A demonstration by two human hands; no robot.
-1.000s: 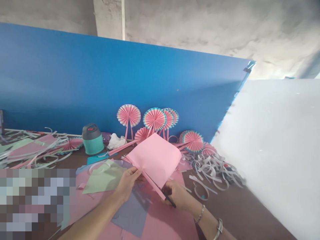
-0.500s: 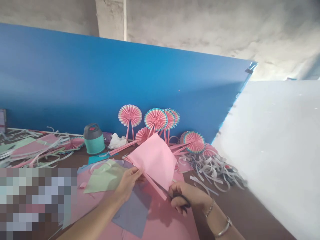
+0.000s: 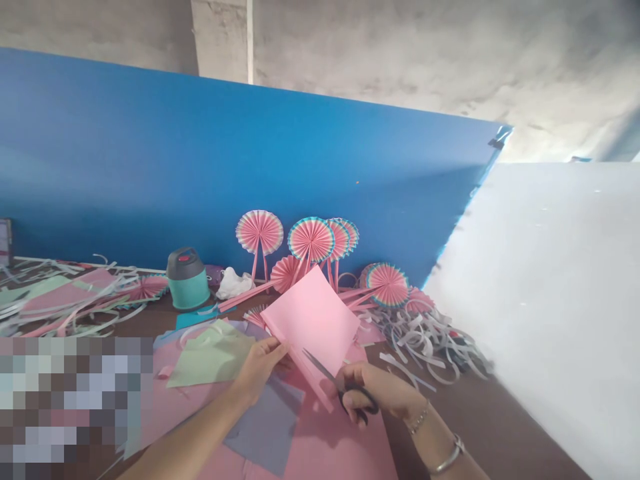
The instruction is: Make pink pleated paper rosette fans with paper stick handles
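Observation:
My left hand [image 3: 265, 363] pinches the left edge of a pink sheet of paper [image 3: 314, 313], which is held up at a slant above the table. In my right hand [image 3: 367, 390] is a pair of black-handled scissors [image 3: 325, 369], with fingers through the loops. The scissors' blade lies over the sheet's lower left part and points up and left. A narrow pink strip runs along the sheet's lower left edge; whether it is still joined there I cannot tell. Below are a large pink sheet [image 3: 345, 447] and a grey-blue sheet [image 3: 265, 427].
Pink pleated paper fans [image 3: 311, 239] stand against the blue partition [image 3: 150, 160]. Curled white paper strips [image 3: 425, 340] are heaped at the right. A teal and dark grey container [image 3: 189, 283], a green sheet [image 3: 213, 357] and more scraps [image 3: 65, 300] lie left.
The scissors have come away from the lower left edge, and a blade now shows on top of the sheet. The pink sheet has shifted slightly right.

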